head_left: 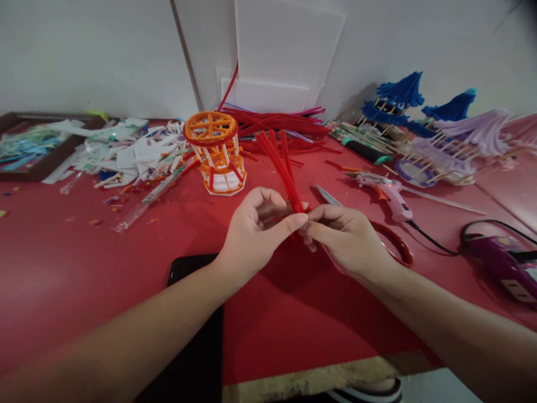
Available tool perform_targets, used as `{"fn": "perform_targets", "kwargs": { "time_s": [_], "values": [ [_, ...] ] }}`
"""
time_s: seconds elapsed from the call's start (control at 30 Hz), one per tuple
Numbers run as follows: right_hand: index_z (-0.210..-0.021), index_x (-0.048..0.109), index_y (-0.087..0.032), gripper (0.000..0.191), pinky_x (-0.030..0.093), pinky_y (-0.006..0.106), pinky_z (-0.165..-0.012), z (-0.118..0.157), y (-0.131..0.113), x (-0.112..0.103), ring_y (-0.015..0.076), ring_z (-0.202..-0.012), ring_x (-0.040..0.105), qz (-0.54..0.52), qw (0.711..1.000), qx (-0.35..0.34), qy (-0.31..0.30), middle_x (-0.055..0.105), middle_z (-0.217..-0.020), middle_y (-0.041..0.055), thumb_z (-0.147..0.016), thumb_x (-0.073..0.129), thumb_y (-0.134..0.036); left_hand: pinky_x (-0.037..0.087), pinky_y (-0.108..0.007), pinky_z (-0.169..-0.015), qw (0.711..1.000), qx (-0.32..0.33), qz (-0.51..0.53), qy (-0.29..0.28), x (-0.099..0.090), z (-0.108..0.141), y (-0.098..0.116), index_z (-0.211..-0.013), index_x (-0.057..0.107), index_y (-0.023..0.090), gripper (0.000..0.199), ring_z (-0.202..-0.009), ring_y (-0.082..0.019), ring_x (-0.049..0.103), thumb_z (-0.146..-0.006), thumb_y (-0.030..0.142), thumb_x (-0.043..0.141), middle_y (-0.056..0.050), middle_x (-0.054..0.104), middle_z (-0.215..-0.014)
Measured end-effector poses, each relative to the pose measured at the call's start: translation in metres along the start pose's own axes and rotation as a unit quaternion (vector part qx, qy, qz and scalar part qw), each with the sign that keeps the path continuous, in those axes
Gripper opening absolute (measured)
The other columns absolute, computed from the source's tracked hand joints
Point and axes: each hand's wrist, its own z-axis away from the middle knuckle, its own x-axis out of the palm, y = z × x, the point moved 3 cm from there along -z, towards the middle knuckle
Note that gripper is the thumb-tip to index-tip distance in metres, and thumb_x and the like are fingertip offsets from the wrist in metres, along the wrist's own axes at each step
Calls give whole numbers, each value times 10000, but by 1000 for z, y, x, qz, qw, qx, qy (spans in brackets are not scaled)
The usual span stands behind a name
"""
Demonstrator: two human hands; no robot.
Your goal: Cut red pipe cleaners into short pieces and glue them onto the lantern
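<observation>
A bundle of red pipe cleaners (282,168) stands up between my two hands, its upper ends fanned apart. My left hand (266,221) pinches the lower part of the bundle between thumb and fingers. From the other side, my right hand (344,232) closes its fingertips on the same lower end, touching the left thumb. The fingers partly hide that end. Just behind my right hand lie scissors, the blade (328,195) and a red handle (396,243) showing on either side of it. An orange and white tower-like frame (216,151) stands beyond my left hand.
Loose red pipe cleaners (277,126) lie at the back. A pink glue gun (392,196) rests at right, its cord near a purple power box (503,266). Blue and lilac roofed models (453,129) stand behind. Scraps (142,154) cover the left; a black device (195,319) lies under my left forearm.
</observation>
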Motion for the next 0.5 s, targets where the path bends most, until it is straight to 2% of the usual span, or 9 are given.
{"fn": "perform_targets", "kwargs": {
  "time_s": [0.1, 0.2, 0.3, 0.37, 0.43, 0.5],
  "values": [
    [-701, 661, -161, 211, 470, 215, -460, 1, 0, 1, 87, -473, 557, 3, 1000, 11, -20, 625, -551, -22, -730, 769, -340, 525, -216, -678, 998, 51, -43, -9, 1, 2, 4, -765, 615, 184, 202, -687, -105, 664, -714, 190, 810, 28, 693, -737],
    [-715, 667, -162, 219, 485, 219, -470, 2, -2, 2, 93, -478, 572, 8, 999, 11, -39, 636, -558, -17, -737, 766, -357, 546, -235, -738, 995, 62, -80, -8, 0, 3, 5, -840, 717, 182, 133, -787, -138, 697, -734, 201, 794, -24, 753, -868],
    [-736, 680, -169, 217, 489, 229, -473, 3, -10, 1, 105, -482, 586, 103, 993, -36, -38, 652, -572, -6, -788, 724, -375, 552, -241, -743, 993, 55, -106, -3, -1, 3, 3, -929, 761, 191, 188, -805, -150, 698, -744, 215, 784, -43, 771, -907],
    [-756, 694, -187, 146, 500, 235, -514, 5, -18, 0, 112, -534, 613, 222, 966, -131, -9, 684, -634, 3, -826, 694, -315, 550, -233, -719, 993, 50, -106, 0, -2, 2, 2, -967, 770, 196, 231, -777, -143, 688, -738, 218, 789, -40, 771, -887],
    [-785, 699, -208, 63, 527, 245, -593, 10, -26, 0, 125, -625, 653, 326, 911, -249, 27, 715, -718, 12, -841, 682, -231, 546, -221, -699, 994, 46, -98, 3, -2, 1, 1, -972, 776, 196, 248, -743, -129, 672, -727, 222, 800, -30, 762, -845],
    [-831, 694, -225, 49, 555, 260, -674, 15, -31, 2, 144, -715, 689, 384, 859, -336, 51, 735, -786, 21, -847, 678, -181, 544, -212, -690, 996, 41, -85, 4, -3, 0, 1, -973, 779, 197, 260, -719, -116, 656, -717, 227, 810, -20, 749, -810]
  ]
}}
